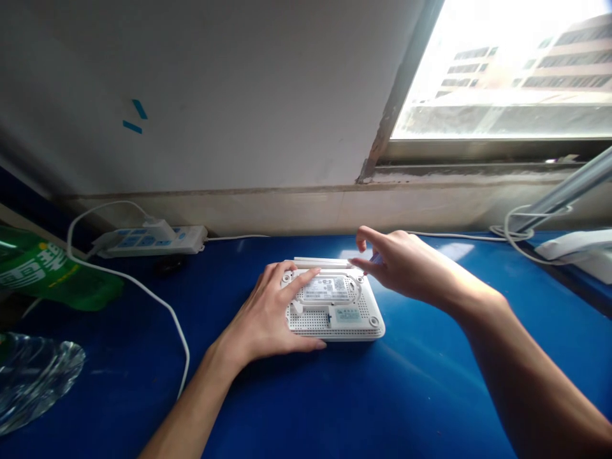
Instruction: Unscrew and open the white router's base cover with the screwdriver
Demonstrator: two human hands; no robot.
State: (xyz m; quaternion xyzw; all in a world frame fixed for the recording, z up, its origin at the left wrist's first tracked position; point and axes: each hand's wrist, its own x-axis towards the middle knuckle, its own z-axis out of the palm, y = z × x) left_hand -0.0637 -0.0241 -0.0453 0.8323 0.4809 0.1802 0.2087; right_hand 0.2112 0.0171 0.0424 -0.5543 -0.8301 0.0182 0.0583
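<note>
A white router [347,324] lies on the blue tabletop with its labelled, perforated underside up. My left hand [261,319] grips its left end, thumb along the near edge and fingers reaching over the top towards the far side. At the router's far right corner, my right hand [396,261] is closed around a small screwdriver [377,258]. Only a bit of its bluish handle shows between the fingers; the tip points down at the round screw recess in that corner. Whether the tip touches the screw cannot be made out.
A white power strip [191,240] with a plug in it stands by the wall. Its white cable [167,306] loops along the left. A green bottle [57,268] and a clear bottle [38,379] lie at the left edge. A metal lamp-like arm [564,191] rises at the right.
</note>
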